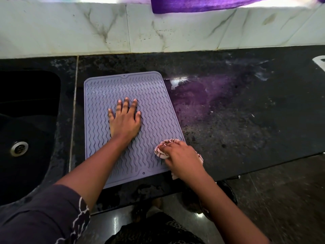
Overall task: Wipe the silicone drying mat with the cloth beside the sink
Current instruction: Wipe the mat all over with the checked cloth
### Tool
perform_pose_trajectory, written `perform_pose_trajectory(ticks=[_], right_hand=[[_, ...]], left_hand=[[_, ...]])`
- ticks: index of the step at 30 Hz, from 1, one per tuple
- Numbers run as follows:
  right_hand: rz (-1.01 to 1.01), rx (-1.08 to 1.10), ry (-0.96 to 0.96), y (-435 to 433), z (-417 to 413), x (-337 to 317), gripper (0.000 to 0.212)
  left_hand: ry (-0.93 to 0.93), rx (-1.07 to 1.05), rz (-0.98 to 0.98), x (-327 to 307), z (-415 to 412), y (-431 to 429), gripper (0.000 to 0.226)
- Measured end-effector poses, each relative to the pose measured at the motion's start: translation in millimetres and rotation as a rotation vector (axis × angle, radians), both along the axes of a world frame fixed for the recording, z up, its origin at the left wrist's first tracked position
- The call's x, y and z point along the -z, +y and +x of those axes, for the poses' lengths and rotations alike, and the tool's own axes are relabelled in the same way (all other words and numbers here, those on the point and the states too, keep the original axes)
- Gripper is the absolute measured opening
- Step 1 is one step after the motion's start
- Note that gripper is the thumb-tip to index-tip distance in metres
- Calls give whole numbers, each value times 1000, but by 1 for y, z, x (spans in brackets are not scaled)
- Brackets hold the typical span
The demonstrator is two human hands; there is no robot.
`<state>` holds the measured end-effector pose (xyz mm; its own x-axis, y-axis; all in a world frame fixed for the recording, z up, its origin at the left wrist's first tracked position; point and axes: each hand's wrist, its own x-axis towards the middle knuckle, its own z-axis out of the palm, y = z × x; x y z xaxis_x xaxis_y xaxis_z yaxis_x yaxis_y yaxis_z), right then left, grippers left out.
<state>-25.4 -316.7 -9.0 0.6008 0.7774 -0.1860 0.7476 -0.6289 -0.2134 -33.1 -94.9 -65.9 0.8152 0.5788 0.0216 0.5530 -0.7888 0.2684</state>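
- The mat [153, 103] lies flat on the counter [246, 120], just right of the sink [35, 131], with a narrow strip of counter between them.
- Its long axis runs roughly parallel to the sink's right side, from the tiled wall toward the person. One short end faces the wall and the other faces the counter's front edge. The wavy ridges follow the same line.
- The left hand [124, 120] rests spread wide, palm down, on the middle of the mat, somewhat toward the sink side. It seems to pin the mat in place.
- The right hand [181, 155] grips a bunched cloth [161, 151], fingers curled round it. It presses the cloth on the mat's near corner, the one farthest from the sink.
- The wiping step looks under way, with the cloth at one corner. How much of the mat is already wiped cannot be told.
- The next move likely calls for strokes along the ridges, toward the wall and then toward the sink. The pinning hand would have to shift so the cloth can reach beneath it.
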Motion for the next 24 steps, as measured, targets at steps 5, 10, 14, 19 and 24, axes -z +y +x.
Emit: perform_pose_trajectory(ticks=[5,10,14,19,24], right_hand=[[118,104,-22,44,19,7,48],[75,145,-69,27,-10,19,52],[-9,86,-71,2,-35,10,52],[3,174,87,-5,-12,-14,40],[65,190,2,10,2,1,51]], left_hand=[[-4,-3,14,2,0,1,56],[-2,-2,8,3,0,1,56],[-6,0,12,2,1,2,57],[0,3,15,6,1,2,58],[-7,-4,23,9,2,4,59]])
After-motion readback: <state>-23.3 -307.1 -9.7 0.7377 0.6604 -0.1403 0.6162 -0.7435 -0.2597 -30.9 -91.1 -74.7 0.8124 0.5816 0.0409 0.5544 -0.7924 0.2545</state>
